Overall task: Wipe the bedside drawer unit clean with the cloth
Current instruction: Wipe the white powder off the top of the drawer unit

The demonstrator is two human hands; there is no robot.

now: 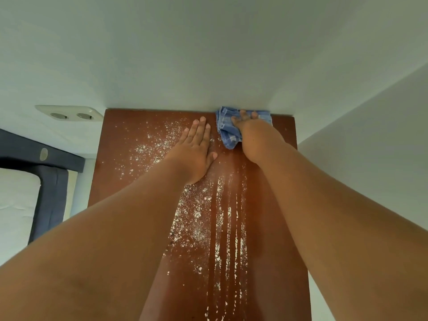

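at the near edge of the top of the drawer unit (pixel 120 181), white powder (pixel 196 216) lies in long streaks running toward the far edge, with a thicker scatter to their left. the strip along the right edge looks mostly clean. past the middle, the left hand (pixel 196 154) lies flat on the wood, fingers straight and together, holding nothing. beyond it, at the far edge toward the right corner, the right hand (pixel 249 126) bears down on the cloth (pixel 228 133), a blue checked rag bunched into a wad that touches the wall (pixel 208 54). its fingers seem to curl over the top of the wad, though the angle foreshortens them. a double socket (pixel 69 113) sits on the wall off the far left corner, and a bed (pixel 16 200) stands left of the unit.

the cloth is soft, light and limp, so it will fold and slip under the palm rather than hold a shape. it wants gripping across the middle of the bunch, with the heel of the hand pressing a broad face onto the wood. the powder is dry and loose and will likely smear into lines under a light pass.
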